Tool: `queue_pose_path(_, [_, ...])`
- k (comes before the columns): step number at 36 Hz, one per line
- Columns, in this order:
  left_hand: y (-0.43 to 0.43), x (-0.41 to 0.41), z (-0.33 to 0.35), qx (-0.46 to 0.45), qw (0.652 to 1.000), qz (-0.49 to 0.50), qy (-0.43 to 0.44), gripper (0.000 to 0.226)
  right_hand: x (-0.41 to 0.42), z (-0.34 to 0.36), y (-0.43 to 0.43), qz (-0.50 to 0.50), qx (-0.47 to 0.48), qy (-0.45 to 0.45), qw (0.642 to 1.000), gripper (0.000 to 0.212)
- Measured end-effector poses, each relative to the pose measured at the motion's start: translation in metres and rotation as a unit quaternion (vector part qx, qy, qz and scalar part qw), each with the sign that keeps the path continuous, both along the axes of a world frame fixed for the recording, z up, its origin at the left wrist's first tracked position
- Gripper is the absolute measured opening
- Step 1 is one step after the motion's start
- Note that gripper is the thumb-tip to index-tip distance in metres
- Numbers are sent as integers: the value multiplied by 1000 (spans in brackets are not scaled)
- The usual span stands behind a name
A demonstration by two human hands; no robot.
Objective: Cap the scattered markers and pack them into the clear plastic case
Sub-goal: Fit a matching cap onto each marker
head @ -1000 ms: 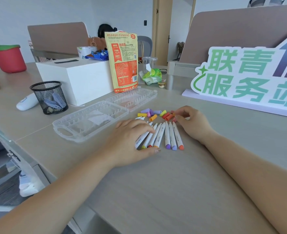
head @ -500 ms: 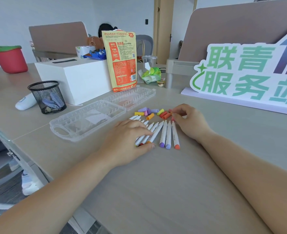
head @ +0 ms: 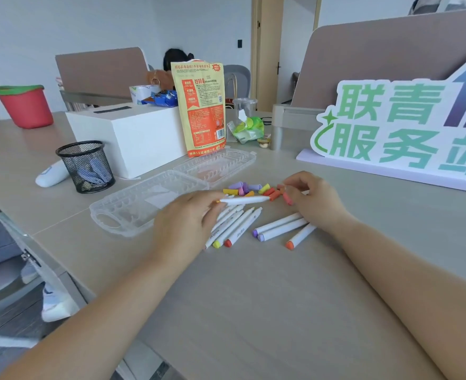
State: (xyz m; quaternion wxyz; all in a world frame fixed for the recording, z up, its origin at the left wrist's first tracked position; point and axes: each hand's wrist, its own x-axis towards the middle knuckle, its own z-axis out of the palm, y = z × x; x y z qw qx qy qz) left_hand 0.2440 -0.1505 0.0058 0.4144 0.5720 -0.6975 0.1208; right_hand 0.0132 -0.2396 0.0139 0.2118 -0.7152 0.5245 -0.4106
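Holding one white marker (head: 244, 200) by its left end, the left hand (head: 188, 223) has its fingers curled round the barrel, and the marker lies almost level above the table (head: 253, 311), pointing toward the right hand. The right hand (head: 314, 204) has its fingers bent, and they pinch a small coral cap (head: 287, 198) just beside the right end of that marker. I cannot tell if the cap touches the tip.

Under and just in front of the left hand there is a bundle of markers (head: 234, 229), close together and fanned, with a yellow and a red end toward the person. Near the right wrist lie three more markers (head: 281, 227), side by side, with purple, pale blue and orange ends. All of them rest flat on the table.

Behind the held marker is a small heap of loose caps (head: 249, 189) in purple, yellow, orange and red, touching each other.

The clear plastic case (head: 149, 204) lies open on the table, to the left of the markers and partly behind the left hand. Its second half (head: 215, 165) is folded out toward the back. No marker is seen inside it.

Further away stand a black mesh cup (head: 86, 167), a white box (head: 133, 135), an orange bag (head: 199, 108) upright beside the box, and a red bucket (head: 25, 106) at the far left. On the right stands a white sign (head: 391, 133) with green characters.
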Motion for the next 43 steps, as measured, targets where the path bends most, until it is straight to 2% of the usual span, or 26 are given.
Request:
queue_pose_path(3, [-6,12,3,18,990,-21,135,11,3,7,-3,18,9,-2,1000,12])
queue_pose_path(5, [-11,17,5,22,978,-41,205,9,8,11,-7,40,14,39,998,13])
queue_pose_path(7, [-14,20,4,28,969,-51,240,14,16,12,-13,60,18,100,993,15])
queue_pose_path(10, [-15,20,3,41,964,-63,257,20,33,12,-24,77,-19,196,977,16])
queue_pose_path(15, [-15,21,2,35,957,-86,273,30,52,12,-34,105,-60,282,952,15])
queue_pose_path(19, [-17,24,1,31,952,-94,289,30,55,17,-36,107,-61,323,938,21])
queue_pose_path(24, [-16,25,2,29,947,-93,305,25,56,18,-39,83,-52,379,920,17])
queue_pose_path(27, [-16,25,3,32,943,-99,316,23,53,17,-36,73,-48,331,940,13])
queue_pose_path(32, [-16,26,3,41,935,-112,334,21,42,21,-15,99,-4,155,983,10])
queue_pose_path(38, [-15,25,4,54,924,-137,353,23,25,20,-2,104,24,28,994,8])
queue_pose_path(43, [-13,27,4,50,922,-135,359,27,21,19,-3,119,62,-19,991,11])
